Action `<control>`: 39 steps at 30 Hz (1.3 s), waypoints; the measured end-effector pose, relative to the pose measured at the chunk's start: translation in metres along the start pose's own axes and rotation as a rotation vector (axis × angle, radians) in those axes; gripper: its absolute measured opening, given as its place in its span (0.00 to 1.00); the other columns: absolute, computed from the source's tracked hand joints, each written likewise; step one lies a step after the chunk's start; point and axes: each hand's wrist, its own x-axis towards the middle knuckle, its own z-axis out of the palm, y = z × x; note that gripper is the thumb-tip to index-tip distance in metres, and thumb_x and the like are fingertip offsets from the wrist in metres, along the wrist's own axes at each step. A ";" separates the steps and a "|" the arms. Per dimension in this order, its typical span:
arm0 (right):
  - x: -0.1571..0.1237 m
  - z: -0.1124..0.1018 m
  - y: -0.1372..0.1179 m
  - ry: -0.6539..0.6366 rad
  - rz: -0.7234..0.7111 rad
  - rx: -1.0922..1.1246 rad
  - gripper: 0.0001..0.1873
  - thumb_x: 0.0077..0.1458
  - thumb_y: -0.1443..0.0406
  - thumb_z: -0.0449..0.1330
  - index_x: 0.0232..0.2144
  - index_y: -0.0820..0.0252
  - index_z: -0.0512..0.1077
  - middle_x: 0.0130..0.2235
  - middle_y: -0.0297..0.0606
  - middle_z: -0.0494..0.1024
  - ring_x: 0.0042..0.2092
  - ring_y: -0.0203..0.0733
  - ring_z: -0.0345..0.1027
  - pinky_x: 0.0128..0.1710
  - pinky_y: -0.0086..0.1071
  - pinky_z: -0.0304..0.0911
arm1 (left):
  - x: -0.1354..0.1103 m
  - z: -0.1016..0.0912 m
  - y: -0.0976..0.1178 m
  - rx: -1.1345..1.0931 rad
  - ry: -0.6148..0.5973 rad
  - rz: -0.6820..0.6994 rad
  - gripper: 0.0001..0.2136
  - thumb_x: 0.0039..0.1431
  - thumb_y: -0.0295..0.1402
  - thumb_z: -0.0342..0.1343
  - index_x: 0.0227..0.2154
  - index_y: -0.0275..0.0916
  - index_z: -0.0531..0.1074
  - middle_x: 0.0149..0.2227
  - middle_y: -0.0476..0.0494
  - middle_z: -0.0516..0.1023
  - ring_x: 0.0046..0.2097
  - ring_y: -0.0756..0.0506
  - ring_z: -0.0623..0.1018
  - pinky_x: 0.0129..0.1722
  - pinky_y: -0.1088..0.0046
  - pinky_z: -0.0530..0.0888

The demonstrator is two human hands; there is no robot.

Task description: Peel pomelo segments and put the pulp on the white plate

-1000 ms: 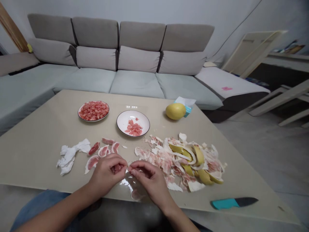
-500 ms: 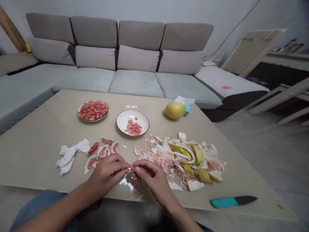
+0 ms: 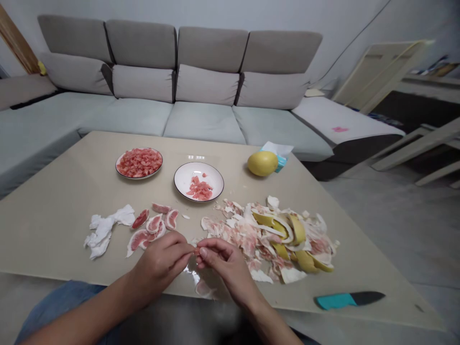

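My left hand (image 3: pixel 160 266) and my right hand (image 3: pixel 224 262) meet fingertip to fingertip over the near edge of the beige table (image 3: pixel 53 211). Both pinch a small pink piece of pomelo flesh (image 3: pixel 196 250) between them. Several pink pomelo segments (image 3: pixel 153 224) lie just beyond my left hand. A heap of yellow peel and white pith (image 3: pixel 276 235) spreads out past my right hand. A scrap of membrane (image 3: pixel 201 287) lies on the table below my hands.
A full plate of pink pieces (image 3: pixel 139 163) and a white plate with a few pieces (image 3: pixel 199 181) stand further back. A whole pomelo (image 3: pixel 262 163) sits beside a tissue pack (image 3: pixel 277 153). Crumpled tissue (image 3: pixel 106 227) lies left, a teal-handled knife (image 3: pixel 348 299) right. A grey sofa (image 3: pixel 179 91) stands behind.
My hands stay pinched together on the piece and have shifted only slightly; my left fingers have stretched a little toward the right hand. The view has drifted slightly.
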 end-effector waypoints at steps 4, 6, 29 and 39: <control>0.002 0.001 0.003 -0.010 0.018 0.050 0.17 0.42 0.57 0.73 0.32 0.61 0.79 0.29 0.37 0.82 0.28 0.32 0.73 0.32 0.24 0.69 | 0.000 -0.001 0.001 -0.019 -0.021 -0.020 0.09 0.61 0.21 0.51 0.38 0.36 0.75 0.34 0.43 0.75 0.36 0.49 0.75 0.37 0.74 0.71; 0.002 0.001 0.004 -0.027 0.044 0.084 0.17 0.42 0.57 0.73 0.32 0.62 0.79 0.30 0.37 0.82 0.29 0.32 0.73 0.31 0.23 0.69 | 0.002 -0.001 0.002 -0.045 -0.013 -0.045 0.08 0.60 0.20 0.52 0.37 0.36 0.75 0.34 0.44 0.75 0.35 0.49 0.74 0.36 0.75 0.71; -0.003 -0.006 -0.003 -0.180 -0.010 0.044 0.13 0.47 0.60 0.71 0.33 0.60 0.78 0.30 0.34 0.80 0.29 0.32 0.72 0.31 0.24 0.68 | 0.012 -0.018 0.000 -0.192 -0.065 -0.082 0.09 0.62 0.29 0.56 0.42 0.43 0.79 0.34 0.44 0.78 0.36 0.48 0.77 0.36 0.73 0.74; -0.001 -0.003 -0.001 -0.105 0.010 0.006 0.15 0.44 0.58 0.72 0.31 0.61 0.77 0.27 0.34 0.79 0.27 0.33 0.72 0.30 0.25 0.66 | 0.006 -0.017 0.004 0.008 -0.087 0.064 0.10 0.65 0.25 0.50 0.42 0.37 0.76 0.35 0.42 0.78 0.37 0.48 0.77 0.37 0.74 0.74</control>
